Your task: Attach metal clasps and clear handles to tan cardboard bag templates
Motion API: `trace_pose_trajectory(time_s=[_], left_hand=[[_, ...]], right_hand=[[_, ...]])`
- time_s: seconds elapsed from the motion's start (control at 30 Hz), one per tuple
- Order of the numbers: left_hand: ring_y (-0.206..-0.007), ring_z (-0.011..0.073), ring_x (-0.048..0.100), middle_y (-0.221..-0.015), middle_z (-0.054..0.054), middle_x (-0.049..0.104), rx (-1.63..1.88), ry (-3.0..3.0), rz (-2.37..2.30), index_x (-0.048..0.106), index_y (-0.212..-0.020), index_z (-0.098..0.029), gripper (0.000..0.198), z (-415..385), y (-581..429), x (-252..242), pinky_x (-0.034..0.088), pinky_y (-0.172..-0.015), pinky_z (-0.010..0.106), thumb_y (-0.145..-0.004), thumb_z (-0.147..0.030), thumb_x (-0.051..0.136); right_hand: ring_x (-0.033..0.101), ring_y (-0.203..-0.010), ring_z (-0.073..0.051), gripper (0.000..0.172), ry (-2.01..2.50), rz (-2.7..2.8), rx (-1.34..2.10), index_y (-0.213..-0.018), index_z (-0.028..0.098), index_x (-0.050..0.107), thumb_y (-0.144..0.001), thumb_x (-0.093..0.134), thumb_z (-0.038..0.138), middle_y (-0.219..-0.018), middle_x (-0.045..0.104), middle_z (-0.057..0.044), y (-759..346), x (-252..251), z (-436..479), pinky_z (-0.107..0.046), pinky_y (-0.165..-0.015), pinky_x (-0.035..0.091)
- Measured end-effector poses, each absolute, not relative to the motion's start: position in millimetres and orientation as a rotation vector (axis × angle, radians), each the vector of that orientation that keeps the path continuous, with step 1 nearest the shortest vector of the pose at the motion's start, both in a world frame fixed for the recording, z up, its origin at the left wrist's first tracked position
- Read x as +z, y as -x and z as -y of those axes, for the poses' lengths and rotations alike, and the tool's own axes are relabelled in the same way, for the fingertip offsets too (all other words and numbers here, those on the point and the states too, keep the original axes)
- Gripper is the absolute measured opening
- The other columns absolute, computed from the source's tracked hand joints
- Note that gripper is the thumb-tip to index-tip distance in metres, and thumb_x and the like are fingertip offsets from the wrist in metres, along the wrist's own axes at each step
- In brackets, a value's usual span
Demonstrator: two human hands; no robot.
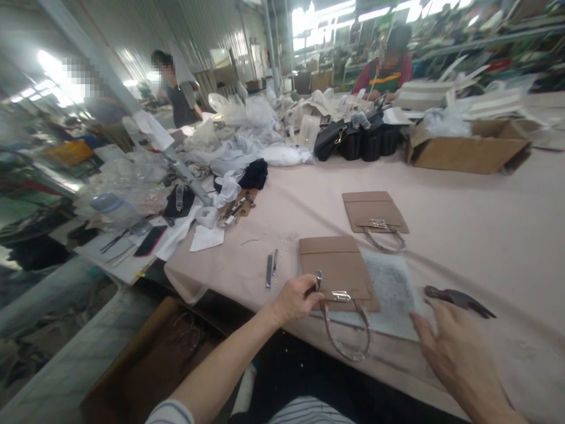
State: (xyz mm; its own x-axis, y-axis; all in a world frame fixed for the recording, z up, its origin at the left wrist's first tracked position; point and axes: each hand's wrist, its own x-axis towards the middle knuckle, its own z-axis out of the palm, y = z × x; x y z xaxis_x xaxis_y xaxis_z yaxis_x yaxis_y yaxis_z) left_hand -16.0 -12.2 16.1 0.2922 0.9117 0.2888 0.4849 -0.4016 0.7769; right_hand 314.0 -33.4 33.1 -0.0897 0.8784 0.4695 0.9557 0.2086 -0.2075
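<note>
My left hand (300,299) pinches a short shiny metal rod (319,280), held upright over a brown bag panel (336,264). The panel lies flat with a silver clasp (341,295) near its lower edge and a wrapped loop handle (348,353) toward me, hanging past the table edge. Beneath it is a pale grey speckled slab (392,288). My right hand (463,350) is to the right of the slab, fingers apart, holding nothing. Just beyond its fingertips lies a hammer (461,299) with a dark head or claw end.
A second brown bag panel (375,211) lies farther back. Left of the work are a flat metal bar (269,271) and a thin metal punch (275,262). Black bags (353,138) and a cardboard box (470,147) stand behind. A phone (150,241) rests at left. Two people work beyond.
</note>
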Motion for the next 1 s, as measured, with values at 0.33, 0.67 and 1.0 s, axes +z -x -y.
trace_pose_trajectory(time_s=[0.33, 0.67, 1.0], left_hand=[[-0.095, 0.0224, 0.073, -0.101, 0.012, 0.075, 1.339, -1.519, -1.322, 0.068, -0.091, -0.015, 0.01, 23, 12, -7, 0.059, -0.089, 0.036, -0.085, -0.021, 0.062], [-0.084, 0.0196, 0.074, -0.098, 0.01, 0.077, 1.573, -1.074, -1.102, 0.07, -0.092, -0.015, 0.023, 3, -10, 44, 0.06, -0.08, 0.032, -0.086, -0.037, 0.073], [-0.079, 0.0185, 0.071, -0.09, 0.008, 0.078, 1.235, -1.129, -1.229, 0.077, -0.091, -0.015, 0.021, -5, -56, 28, 0.058, -0.076, 0.029, -0.077, -0.03, 0.073]], right_hand=[[0.052, -0.112, -0.034, 0.038, 1.7, 2.232, -0.03, -0.126, 0.016, 0.059, -0.092, 0.064, 0.032, -0.129, 0.058, -0.015, -198, 14, 39, -0.046, -0.088, 0.044], [0.052, -0.112, -0.037, 0.046, 1.816, 1.964, -0.006, -0.13, 0.012, 0.052, -0.09, 0.058, 0.034, -0.127, 0.055, -0.02, -204, 17, 53, -0.046, -0.086, 0.045], [0.059, -0.084, -0.029, 0.036, 1.856, 1.398, 0.899, -0.104, 0.021, 0.06, -0.073, 0.054, 0.037, -0.091, 0.064, -0.01, -191, 24, 82, -0.044, -0.081, 0.041]])
